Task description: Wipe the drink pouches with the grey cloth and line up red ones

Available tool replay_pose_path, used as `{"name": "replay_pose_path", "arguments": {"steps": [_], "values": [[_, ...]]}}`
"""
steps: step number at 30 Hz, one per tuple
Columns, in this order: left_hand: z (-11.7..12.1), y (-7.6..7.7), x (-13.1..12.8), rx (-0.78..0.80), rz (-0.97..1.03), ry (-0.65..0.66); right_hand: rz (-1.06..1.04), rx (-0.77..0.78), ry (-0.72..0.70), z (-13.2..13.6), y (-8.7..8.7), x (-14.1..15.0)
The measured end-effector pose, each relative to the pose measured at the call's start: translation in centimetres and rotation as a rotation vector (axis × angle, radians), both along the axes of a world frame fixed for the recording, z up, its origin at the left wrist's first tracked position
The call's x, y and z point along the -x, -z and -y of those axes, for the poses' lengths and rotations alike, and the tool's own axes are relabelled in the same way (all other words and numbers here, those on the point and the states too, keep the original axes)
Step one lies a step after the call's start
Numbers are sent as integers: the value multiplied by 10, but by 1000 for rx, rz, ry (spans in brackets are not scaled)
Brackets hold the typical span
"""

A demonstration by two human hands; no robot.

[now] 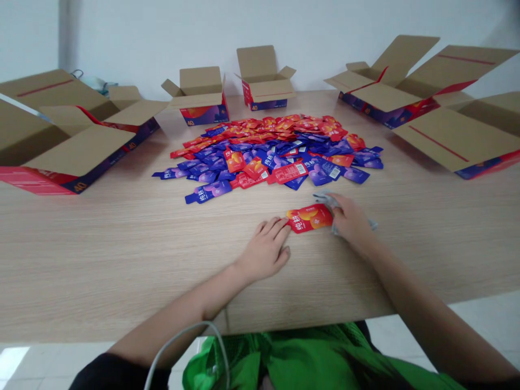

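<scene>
A red sachet with orange fruit printed on it lies flat on the wooden table, apart from the pile. My left hand rests on the table with its fingers stretched out, the fingertips touching the sachet's narrow left end. A crumpled grey cloth is gripped in my right hand, at the sachet's right end; part of the cloth is hidden behind the fingers. Beyond both hands spreads a heap of red sachets and purple-blue sachets.
Open cartons stand around the heap: two at the left, a small one at the back left, another at the back middle, and more at the right. A white cable loops over my left forearm.
</scene>
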State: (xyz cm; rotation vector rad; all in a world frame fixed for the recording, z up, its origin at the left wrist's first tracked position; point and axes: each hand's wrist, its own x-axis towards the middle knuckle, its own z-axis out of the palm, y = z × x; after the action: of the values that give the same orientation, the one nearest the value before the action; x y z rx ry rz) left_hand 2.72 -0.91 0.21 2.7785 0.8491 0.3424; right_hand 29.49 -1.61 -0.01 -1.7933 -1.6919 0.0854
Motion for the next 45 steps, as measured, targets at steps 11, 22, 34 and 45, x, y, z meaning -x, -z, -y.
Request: {"name": "replay_pose_path", "arguments": {"steps": [11, 22, 34, 45], "values": [[0, -3, 0, -37, -80, -15, 278, 116, -333, 11, -2, 84], [-1, -6, 0, -45, -78, 8, 284, 26, -355, 18, 26, 77], [-2, -8, 1, -42, -63, 12, 264, 45, -315, 30, 23, 78], [-1, -1, 2, -41, -20, 12, 326, 76, -255, 25, 13, 70]]}}
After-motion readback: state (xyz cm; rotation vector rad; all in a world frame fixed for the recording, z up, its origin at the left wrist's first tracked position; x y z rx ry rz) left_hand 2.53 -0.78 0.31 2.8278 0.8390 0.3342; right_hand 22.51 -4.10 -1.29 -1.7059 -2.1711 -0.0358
